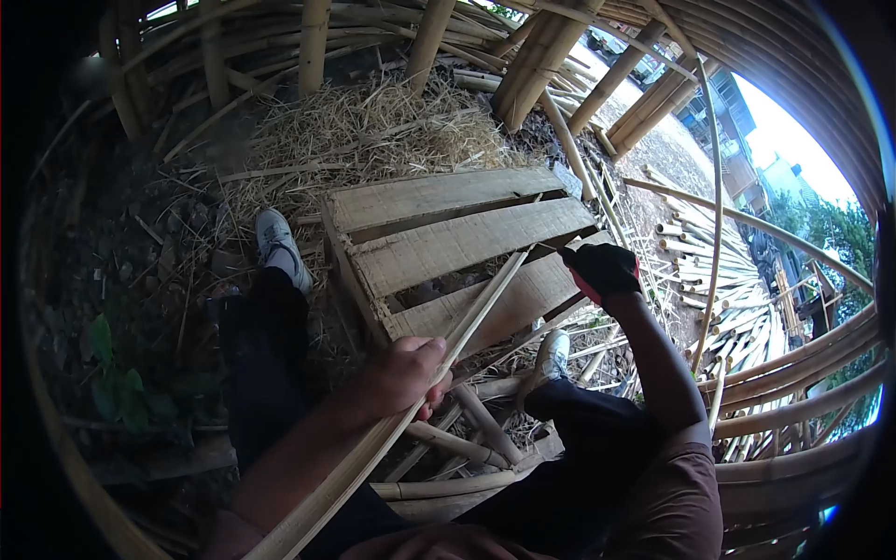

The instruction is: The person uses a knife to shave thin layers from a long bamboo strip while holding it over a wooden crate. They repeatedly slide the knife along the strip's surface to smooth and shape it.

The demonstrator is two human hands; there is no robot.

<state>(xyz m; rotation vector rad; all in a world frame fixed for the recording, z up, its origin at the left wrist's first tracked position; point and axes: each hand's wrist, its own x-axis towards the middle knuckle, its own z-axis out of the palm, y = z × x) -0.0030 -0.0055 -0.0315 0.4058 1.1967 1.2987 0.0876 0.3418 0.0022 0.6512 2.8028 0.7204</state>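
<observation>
My left hand [403, 375] is bare and closed around a long split bamboo strip [369, 452]. The strip runs from the lower edge of the view, beside my forearm, up over a slatted wooden crate [471, 233]. My right hand [604, 271] wears a black and red glove and is closed near the strip's far end, above the crate's right side. Something thin and dark reaches from the glove toward the strip's tip; its kind is too small to make out. The crate stands on the ground between my feet, with gaps between its slats.
A heap of straw-like shavings [373, 140] lies behind the crate. Upright bamboo posts [537, 70] stand at the back. Many cut bamboo poles [737, 289] are piled at the right. Bamboo pieces [462, 443] lie under me, and a leafy plant [121, 383] grows at the left.
</observation>
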